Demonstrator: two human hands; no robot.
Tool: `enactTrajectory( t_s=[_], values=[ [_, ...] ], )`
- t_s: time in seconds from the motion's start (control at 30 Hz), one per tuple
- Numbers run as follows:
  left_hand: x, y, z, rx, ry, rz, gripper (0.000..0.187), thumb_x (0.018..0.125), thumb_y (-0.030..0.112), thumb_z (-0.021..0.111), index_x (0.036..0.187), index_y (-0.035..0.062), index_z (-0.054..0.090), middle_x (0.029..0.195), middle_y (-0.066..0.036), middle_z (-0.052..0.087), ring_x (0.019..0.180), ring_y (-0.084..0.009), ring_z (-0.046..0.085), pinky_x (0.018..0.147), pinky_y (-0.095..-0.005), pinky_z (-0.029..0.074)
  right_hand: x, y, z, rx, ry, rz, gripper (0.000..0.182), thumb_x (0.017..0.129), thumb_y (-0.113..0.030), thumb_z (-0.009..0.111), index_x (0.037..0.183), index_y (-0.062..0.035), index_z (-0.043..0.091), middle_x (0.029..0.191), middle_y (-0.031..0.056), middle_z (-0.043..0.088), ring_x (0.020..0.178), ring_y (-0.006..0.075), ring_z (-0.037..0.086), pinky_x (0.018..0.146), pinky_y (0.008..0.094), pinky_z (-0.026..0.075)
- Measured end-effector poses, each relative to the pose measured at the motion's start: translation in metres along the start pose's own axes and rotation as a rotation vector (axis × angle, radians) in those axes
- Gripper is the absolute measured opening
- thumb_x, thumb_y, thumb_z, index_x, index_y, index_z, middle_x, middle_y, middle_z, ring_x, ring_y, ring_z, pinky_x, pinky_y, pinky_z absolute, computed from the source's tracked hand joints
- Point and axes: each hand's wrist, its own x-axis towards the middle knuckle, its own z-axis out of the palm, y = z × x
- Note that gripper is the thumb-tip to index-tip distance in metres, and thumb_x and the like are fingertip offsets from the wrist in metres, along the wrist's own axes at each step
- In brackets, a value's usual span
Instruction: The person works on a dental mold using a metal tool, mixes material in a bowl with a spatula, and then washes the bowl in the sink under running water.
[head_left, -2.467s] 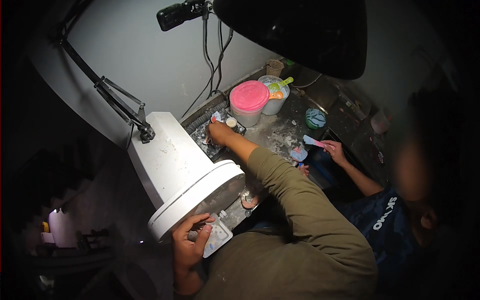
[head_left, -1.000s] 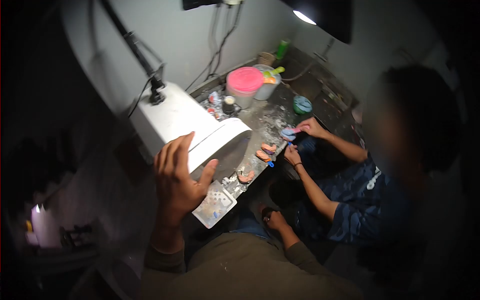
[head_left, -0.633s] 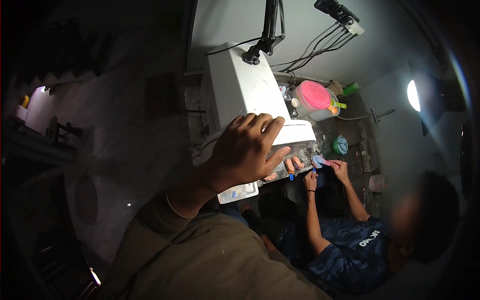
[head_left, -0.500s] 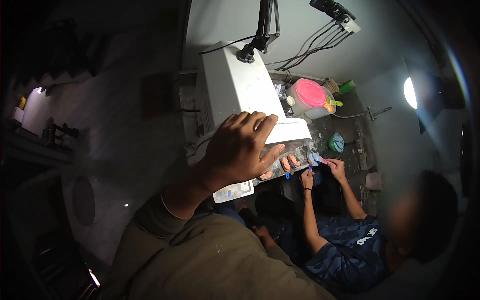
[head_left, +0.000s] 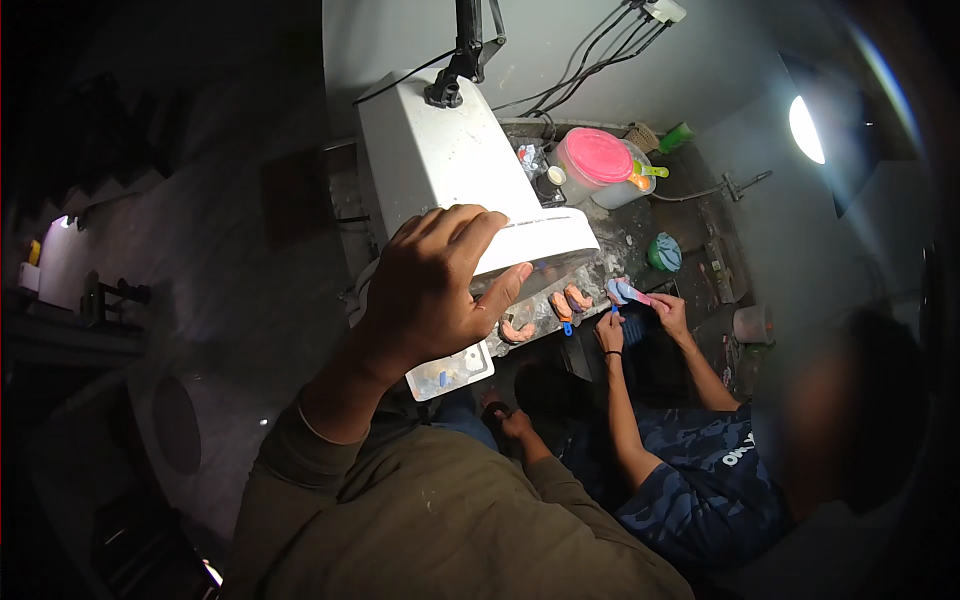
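My left hand (head_left: 435,285) grips the rim of a large white lamp hood (head_left: 445,165) on a black arm, fingers over the top edge and thumb under it. My right hand (head_left: 512,422) rests low by my lap, fingers curled, with nothing seen in it. A small clear tray (head_left: 450,370) with coloured bits sits at the bench edge below the lamp. Pink dental casts (head_left: 570,300) lie on the bench beside it.
A person in a dark blue shirt (head_left: 700,480) sits at my right, both hands working a small blue and pink piece (head_left: 625,292). A pink-lidded tub (head_left: 595,160), a white tub with spoons (head_left: 635,185) and a green bowl (head_left: 662,252) stand on the dusty bench.
My left hand rose from the tray to the lamp's rim and took hold of it. My right hand came back from the far bench to my lap. The view swung left and up.
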Motion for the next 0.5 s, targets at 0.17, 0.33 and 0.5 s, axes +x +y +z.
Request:
enactTrajectory(
  t_s=[0.17,0.33,0.5],
  values=[
    [0.002,0.002,-0.002,-0.044,-0.009,-0.039,0.037,0.081,0.023,0.078,0.106,-0.0027,0.068,0.102,-0.02,0.07,0.094,-0.0377,0.069,0.086,-0.0429,0.054,0.004,0.056,0.02,-0.05,-0.103,0.037,0.065,0.094,-0.06,0.058,0.118,0.0001,0.07,0.121,0.0278,0.065,0.12,0.0413,0.061,0.098,0.0463,0.05],
    [0.002,-0.002,0.002,-0.013,0.008,0.005,0.039,0.084,0.028,0.075,0.107,-0.0009,0.066,0.1,-0.017,0.068,0.089,-0.0346,0.068,0.081,-0.0427,0.054,-0.006,0.071,0.025,-0.024,-0.138,0.085,0.064,0.093,-0.059,0.06,0.117,-0.0007,0.071,0.123,0.0272,0.065,0.121,0.0399,0.06,0.099,0.0455,0.05],
    [0.004,0.005,-0.003,-0.034,-0.009,-0.042,0.036,0.08,0.022,0.078,0.106,-0.0015,0.069,0.101,-0.02,0.071,0.094,-0.0374,0.07,0.085,-0.0423,0.054,-0.018,0.047,0.021,0.056,-0.04,0.167,0.056,0.094,-0.055,0.062,0.115,-0.004,0.073,0.124,0.0216,0.066,0.122,0.0381,0.06,0.102,0.0449,0.048]
  ],
)
